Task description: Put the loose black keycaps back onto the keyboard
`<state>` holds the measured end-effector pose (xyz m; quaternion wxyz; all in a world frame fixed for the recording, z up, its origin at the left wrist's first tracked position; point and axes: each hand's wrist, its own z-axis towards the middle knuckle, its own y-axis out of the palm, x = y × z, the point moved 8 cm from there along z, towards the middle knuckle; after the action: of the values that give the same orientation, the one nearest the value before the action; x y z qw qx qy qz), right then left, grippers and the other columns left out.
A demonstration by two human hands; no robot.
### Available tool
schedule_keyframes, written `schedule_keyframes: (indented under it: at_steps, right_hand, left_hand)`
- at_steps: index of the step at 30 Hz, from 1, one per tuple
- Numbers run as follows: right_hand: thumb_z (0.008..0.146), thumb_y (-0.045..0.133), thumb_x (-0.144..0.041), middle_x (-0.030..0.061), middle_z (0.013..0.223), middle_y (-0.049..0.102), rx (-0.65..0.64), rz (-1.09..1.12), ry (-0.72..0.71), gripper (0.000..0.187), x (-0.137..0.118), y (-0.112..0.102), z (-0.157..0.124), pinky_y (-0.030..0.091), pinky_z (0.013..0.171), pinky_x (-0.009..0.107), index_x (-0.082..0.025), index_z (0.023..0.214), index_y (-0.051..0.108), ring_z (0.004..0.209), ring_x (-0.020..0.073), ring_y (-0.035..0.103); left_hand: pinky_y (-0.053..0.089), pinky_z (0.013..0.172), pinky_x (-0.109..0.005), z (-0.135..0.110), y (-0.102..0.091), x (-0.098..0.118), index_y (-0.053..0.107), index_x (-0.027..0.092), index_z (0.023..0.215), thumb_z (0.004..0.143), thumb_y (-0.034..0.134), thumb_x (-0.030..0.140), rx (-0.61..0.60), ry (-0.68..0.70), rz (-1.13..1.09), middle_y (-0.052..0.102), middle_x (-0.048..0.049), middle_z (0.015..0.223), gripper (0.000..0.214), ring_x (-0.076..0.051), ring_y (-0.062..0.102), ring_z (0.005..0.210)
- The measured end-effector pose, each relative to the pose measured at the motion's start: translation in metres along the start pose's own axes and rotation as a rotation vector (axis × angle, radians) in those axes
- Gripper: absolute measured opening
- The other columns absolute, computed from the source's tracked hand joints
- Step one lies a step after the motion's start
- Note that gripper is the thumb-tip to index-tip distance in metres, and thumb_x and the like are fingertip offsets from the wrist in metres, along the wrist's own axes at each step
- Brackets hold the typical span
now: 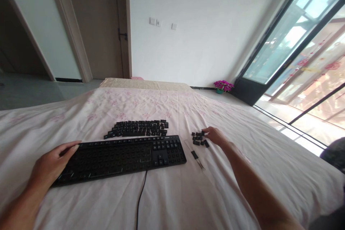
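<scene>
A black keyboard [121, 158] lies on the pink sheet, most of its keycaps removed. My left hand [52, 165] rests on its left end, fingers curled along the edge. My right hand [214, 136] reaches to a small pile of loose black keycaps [199, 139] right of the keyboard, fingertips pinched on one of them. A larger row of removed keycaps [137, 128] sits just behind the keyboard. A thin keycap puller tool [194, 154] lies between the keyboard and the small pile.
The keyboard's cable [140, 197] runs toward me over the flowered bedsheet [175, 194]. Beyond the bed are a door [94, 25], a white wall, a pot of purple flowers [223, 86] and a large window [302, 54] at the right.
</scene>
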<state>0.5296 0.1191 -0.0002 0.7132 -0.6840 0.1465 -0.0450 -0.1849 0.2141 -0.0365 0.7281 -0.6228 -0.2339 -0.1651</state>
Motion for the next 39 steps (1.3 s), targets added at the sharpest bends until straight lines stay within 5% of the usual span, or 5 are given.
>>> schedule_keyframes:
  at_steps: [7, 15, 25, 34, 39]
  right_hand:
    - [0.072, 0.06, -0.019, 0.0025, 0.108, 0.068, 0.009, -0.014, 0.013, 0.035, -0.003, 0.0, 0.001, 0.042, 0.081, 0.027, -0.029, 0.103, 0.072, 0.1, 0.0221, 0.059]
    - [0.069, 0.055, -0.014, 0.0062, 0.109, 0.068, -0.023, -0.017, -0.004, 0.052, -0.01, -0.001, 0.0, 0.043, 0.085, 0.028, -0.024, 0.119, 0.065, 0.099, 0.0221, 0.061]
    - [0.074, 0.06, -0.023, 0.0055, 0.108, 0.066, -0.017, -0.056, 0.001, 0.033, -0.021, 0.001, -0.006, 0.039, 0.081, 0.025, -0.026, 0.105, 0.07, 0.102, 0.0215, 0.057]
    - [0.072, 0.06, -0.018, 0.008, 0.11, 0.065, 0.053, 0.048, 0.048, 0.05, -0.011, 0.002, -0.005, 0.039, 0.082, 0.028, -0.022, 0.122, 0.061, 0.1, 0.0222, 0.058]
    - [0.07, 0.063, -0.025, 0.0074, 0.099, 0.069, 0.111, 0.192, 0.083, 0.038, 0.0, -0.001, -0.008, 0.042, 0.082, 0.031, -0.02, 0.107, 0.07, 0.094, 0.0235, 0.061]
  left_hand:
    - [0.047, 0.072, -0.027, -0.002, 0.0, 0.001, 0.066, 0.032, 0.112, 0.081, 0.044, 0.06, -0.046, -0.083, 0.007, 0.071, 0.0004, 0.091, 0.048, -0.02, 0.065, 0.078]
    - [0.046, 0.074, -0.029, -0.001, 0.002, -0.004, 0.065, 0.035, 0.114, 0.079, 0.044, 0.062, -0.061, -0.104, -0.012, 0.071, 0.0008, 0.096, 0.049, -0.021, 0.064, 0.079]
    - [0.046, 0.076, -0.028, -0.002, 0.003, -0.001, 0.064, 0.035, 0.115, 0.08, 0.044, 0.062, -0.071, -0.107, -0.017, 0.07, 0.0015, 0.1, 0.048, -0.021, 0.064, 0.084]
    - [0.045, 0.075, -0.027, -0.004, 0.002, 0.0, 0.063, 0.035, 0.116, 0.081, 0.042, 0.063, -0.075, -0.106, -0.009, 0.069, 0.0016, 0.096, 0.049, -0.019, 0.063, 0.081]
    - [0.045, 0.071, -0.027, -0.005, -0.001, 0.003, 0.064, 0.033, 0.115, 0.081, 0.042, 0.061, -0.065, -0.109, 0.012, 0.07, 0.0008, 0.088, 0.049, -0.019, 0.063, 0.075]
